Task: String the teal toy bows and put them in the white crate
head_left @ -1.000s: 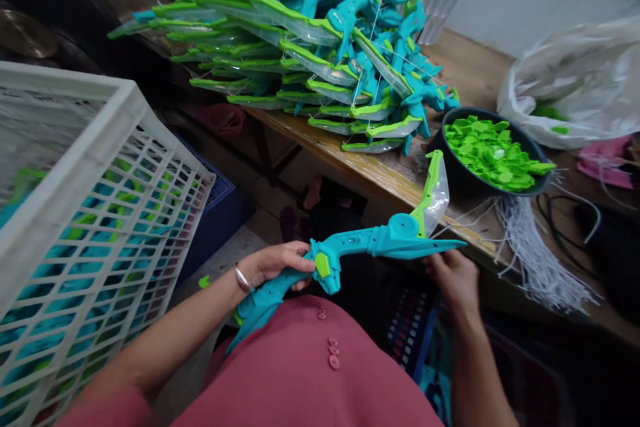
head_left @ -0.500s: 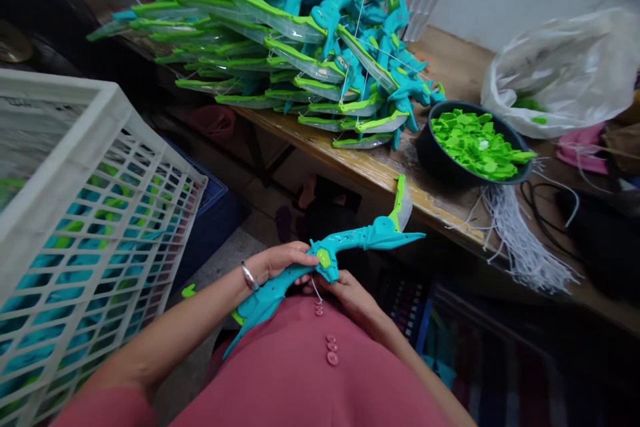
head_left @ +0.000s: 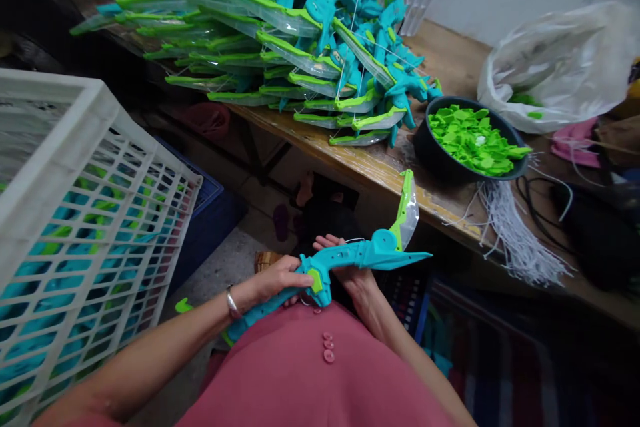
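Observation:
A turquoise toy bow lies aslant in front of my body, its lime-green tip with a clear wing pointing up at the right. My left hand is closed around its middle, the thumb beside a lime-green hexagonal piece. Behind and under the bow's right arm is my right hand, palm up and fingers stretched out. Part of that hand is hidden by the bow. A bit of white string shows by the right fingers; whether they touch it I cannot tell.
Similar bows are heaped on the wooden table. A dark bowl of small green pieces, a bundle of white strings and a plastic bag are at the right. A white crate with bows stands left.
My right hand has moved from below the bow's middle to behind its right arm, and its fingers have straightened. The bow and left hand have shifted slightly down.

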Motion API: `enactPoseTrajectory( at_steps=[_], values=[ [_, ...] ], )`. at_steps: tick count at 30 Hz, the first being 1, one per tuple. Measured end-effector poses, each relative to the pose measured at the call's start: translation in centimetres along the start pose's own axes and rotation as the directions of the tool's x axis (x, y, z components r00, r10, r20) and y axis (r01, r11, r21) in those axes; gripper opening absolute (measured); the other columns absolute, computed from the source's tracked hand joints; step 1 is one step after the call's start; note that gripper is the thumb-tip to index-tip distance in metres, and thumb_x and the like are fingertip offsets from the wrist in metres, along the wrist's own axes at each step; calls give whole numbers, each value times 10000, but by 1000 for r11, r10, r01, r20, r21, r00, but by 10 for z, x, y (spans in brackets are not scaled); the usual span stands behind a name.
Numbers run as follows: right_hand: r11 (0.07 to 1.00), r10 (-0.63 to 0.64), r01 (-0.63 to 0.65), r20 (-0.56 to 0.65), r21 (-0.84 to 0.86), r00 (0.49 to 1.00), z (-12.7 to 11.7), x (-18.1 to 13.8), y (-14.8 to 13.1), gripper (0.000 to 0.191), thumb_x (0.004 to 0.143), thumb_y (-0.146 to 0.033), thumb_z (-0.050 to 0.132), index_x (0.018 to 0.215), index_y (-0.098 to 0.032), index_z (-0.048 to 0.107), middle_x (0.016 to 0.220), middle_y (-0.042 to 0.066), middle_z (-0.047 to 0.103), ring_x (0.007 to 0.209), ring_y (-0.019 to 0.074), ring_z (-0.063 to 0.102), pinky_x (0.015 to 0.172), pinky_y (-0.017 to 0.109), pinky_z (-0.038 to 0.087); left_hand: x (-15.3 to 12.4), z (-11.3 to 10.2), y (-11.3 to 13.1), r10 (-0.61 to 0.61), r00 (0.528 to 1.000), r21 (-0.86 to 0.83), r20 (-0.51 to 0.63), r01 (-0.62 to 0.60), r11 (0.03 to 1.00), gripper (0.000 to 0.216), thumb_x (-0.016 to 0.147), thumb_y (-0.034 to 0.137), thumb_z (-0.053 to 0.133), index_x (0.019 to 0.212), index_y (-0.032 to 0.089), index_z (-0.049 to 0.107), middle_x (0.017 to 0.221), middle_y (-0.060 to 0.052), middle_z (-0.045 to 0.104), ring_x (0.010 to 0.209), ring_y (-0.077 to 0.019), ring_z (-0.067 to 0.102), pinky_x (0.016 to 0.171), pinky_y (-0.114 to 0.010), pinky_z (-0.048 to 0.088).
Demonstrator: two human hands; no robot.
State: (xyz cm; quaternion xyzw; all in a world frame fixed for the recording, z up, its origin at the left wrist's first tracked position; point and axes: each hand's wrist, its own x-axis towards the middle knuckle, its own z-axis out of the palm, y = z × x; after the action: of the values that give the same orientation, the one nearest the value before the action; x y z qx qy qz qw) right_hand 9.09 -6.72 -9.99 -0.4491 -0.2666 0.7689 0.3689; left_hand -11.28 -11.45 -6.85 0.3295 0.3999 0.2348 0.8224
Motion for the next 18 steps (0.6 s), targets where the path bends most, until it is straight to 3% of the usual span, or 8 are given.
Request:
enactPoseTrajectory(
  at_steps=[4, 10, 14, 18],
  values=[
    [988, -138, 145, -140, 46, 981, -20, 17, -18, 463, 830, -593, 704, 1115, -232, 646, 940, 50, 717, 900, 231, 702, 876, 471, 591, -8, 1, -2, 4, 1000, -11, -11, -4, 1000, 402, 753, 487, 794, 883, 111, 742, 703, -65, 686, 466, -107, 517, 425, -222, 399],
    [962, -230, 266, -346, 61, 910, -51, 26, -33, 341, 791, -429, 756, 1058, -233, 675, 712, -39, 624, 616, 139, 616, 662, 334, 606, -7, -13, -19, -85, 996, -54, 42, 87, 995, 470, 699, 529, 791, 874, 94, 752, 700, -87, 685, 432, -99, 477, 361, -212, 310],
    [952, -259, 303, -420, 40, 870, -67, 27, -43, 261, 736, -382, 764, 925, -218, 687, 657, -42, 612, 565, 136, 604, 590, 303, 583, -6, -19, -30, -130, 991, -65, 41, 133, 989, 485, 714, 555, 777, 868, 96, 743, 643, -66, 650, 417, -102, 464, 350, -212, 283],
    [933, -323, 359, -443, -3, 836, -80, 24, -63, 340, 679, -398, 833, 925, -202, 702, 657, -30, 637, 612, 157, 633, 620, 306, 584, -10, -23, -30, -165, 985, -42, 39, 167, 985, 459, 715, 549, 795, 851, 117, 723, 620, -35, 620, 422, -101, 467, 354, -201, 291]
  ],
)
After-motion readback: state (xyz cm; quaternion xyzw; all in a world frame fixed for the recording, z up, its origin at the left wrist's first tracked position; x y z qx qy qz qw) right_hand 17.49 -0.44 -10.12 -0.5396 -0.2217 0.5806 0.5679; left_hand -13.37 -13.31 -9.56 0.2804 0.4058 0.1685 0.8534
